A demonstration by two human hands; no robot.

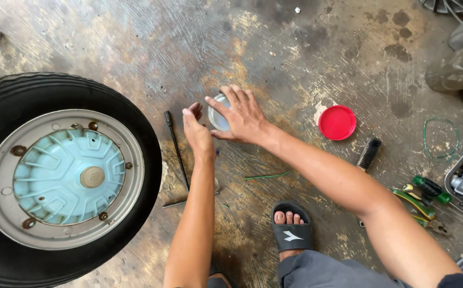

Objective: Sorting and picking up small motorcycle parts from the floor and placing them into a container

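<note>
Left of the small round clear plastic tub (218, 114) we see a black tyre on a grey steel rim with pale blue hubcap (66, 178); nearer lies a thin black metal rod (177, 149); our left hand (197, 133) stands just beside the tub, grip loose, holding nothing; our right hand (242, 114) lies spread over it, fingers wide across the rim; we judge it light, stiff, perhaps slippery, best taken by the sides; mouth upward, no long axis; right of it, a red round plastic lid (337, 122).

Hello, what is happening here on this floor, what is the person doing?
A person crouches over a stained concrete floor. The right hand lies spread over a small round whitish container, and the left hand is just beside it. The container's round red plastic lid lies apart, to the right. A black tyre on a grey rim with a pale blue hub cover lies flat at the left, with a thin black metal rod next to it.
</note>
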